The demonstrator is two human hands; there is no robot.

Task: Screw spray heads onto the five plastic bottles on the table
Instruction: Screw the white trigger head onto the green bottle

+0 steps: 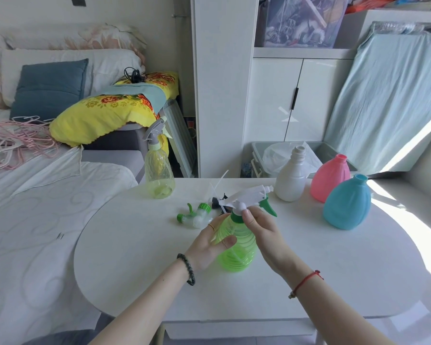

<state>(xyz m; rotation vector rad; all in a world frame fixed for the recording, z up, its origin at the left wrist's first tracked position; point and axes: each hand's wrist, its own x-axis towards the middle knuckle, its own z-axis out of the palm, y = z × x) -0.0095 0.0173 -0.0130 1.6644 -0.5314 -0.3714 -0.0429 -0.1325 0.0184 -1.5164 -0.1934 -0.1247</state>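
Now | left hand (207, 245) grips green bottle (237, 253) | right hand (264, 232) pinches spray head (249, 196) atop it | white bottle (290, 180), pink bottle (330, 178), blue bottle (347, 205) right of green bottle

1. A bed (35, 220) with a white cover lies at left.
2. Pink hangers (13, 143) lie tangled on it, near a blue cushion (47, 88).
3. A yellow floral pillow (97, 118) bears a teal cloth (139, 92) and a black cable (133, 75).
4. A clear box (301, 21) sits above the white cabinet doors (271, 95).
5. A grey bin (258, 149) holds a plastic bag (281, 155).
6. A pale blue sheet (388, 95) drapes at right.
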